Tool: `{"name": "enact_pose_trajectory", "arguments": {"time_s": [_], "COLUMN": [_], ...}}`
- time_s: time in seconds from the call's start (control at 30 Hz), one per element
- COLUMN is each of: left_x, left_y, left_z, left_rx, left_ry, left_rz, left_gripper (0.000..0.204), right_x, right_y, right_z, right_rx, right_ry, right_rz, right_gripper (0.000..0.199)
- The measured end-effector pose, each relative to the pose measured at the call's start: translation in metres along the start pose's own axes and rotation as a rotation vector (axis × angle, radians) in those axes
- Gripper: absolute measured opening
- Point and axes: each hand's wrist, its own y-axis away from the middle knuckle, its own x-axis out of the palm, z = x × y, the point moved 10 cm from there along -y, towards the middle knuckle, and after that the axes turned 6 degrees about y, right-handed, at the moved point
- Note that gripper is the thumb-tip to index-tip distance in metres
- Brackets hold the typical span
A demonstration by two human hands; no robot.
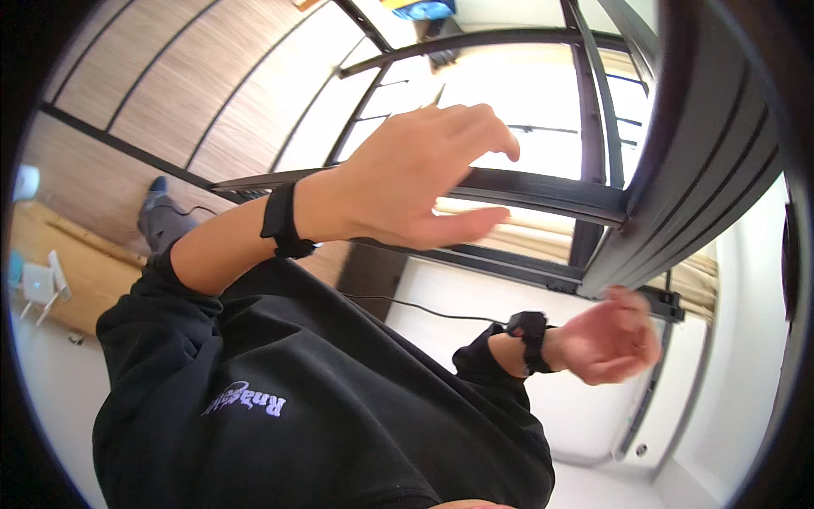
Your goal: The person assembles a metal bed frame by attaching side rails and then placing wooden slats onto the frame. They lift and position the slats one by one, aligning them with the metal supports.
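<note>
My left hand (415, 182) is raised in front of a dark metal window frame (543, 191). Its fingers are spread and slightly blurred, and it holds nothing. A black band (280, 222) circles that wrist, and the black sleeve is pushed up the forearm. My right hand (610, 339) hangs lower right, just under the frame's thick dark post (695, 170). Its fingers are curled in with nothing visible inside. It also wears a black wrist band (530, 338). My black sweatshirt (297, 399) with a pale printed logo fills the lower left.
Bright glass panes (526, 93) sit behind the frame, with a beige curtain (695, 284) to the lower right. A thin black cable (424, 307) runs along a white wall. Wood flooring (170, 76), a small white object (38, 284) and a blue shoe (157, 188) lie left.
</note>
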Motion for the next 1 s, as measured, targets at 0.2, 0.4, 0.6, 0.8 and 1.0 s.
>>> {"name": "enact_pose_trajectory", "arguments": {"time_s": [0.2, 0.4, 0.6, 0.8, 1.0], "left_x": [0.053, 0.044, 0.055, 0.083, 0.109], "left_y": [-0.002, 0.012, 0.031, 0.041, 0.033], "left_z": [-0.030, -0.009, 0.007, 0.030, 0.031], "left_rx": [-0.098, -0.228, -0.248, -0.336, -0.251], "left_ry": [0.262, 0.492, 0.720, 1.031, 1.289], "left_rz": [0.143, 0.264, 0.444, 0.724, 0.797], "left_gripper": [0.073, 0.064, 0.049, 0.043, 0.041], "right_x": [0.000, 0.045, 0.036, 0.067, 0.065], "right_y": [-0.069, -0.068, -0.065, -0.083, -0.076], "right_z": [0.023, -0.016, -0.002, -0.021, -0.021], "right_rx": [0.126, 0.605, 0.506, 0.466, 0.434], "right_ry": [0.737, 0.714, 0.765, 0.796, 0.853], "right_rz": [-0.270, -0.108, -0.428, 0.027, 0.161], "right_gripper": [0.064, 0.118, 0.092, 0.081, 0.071]}}
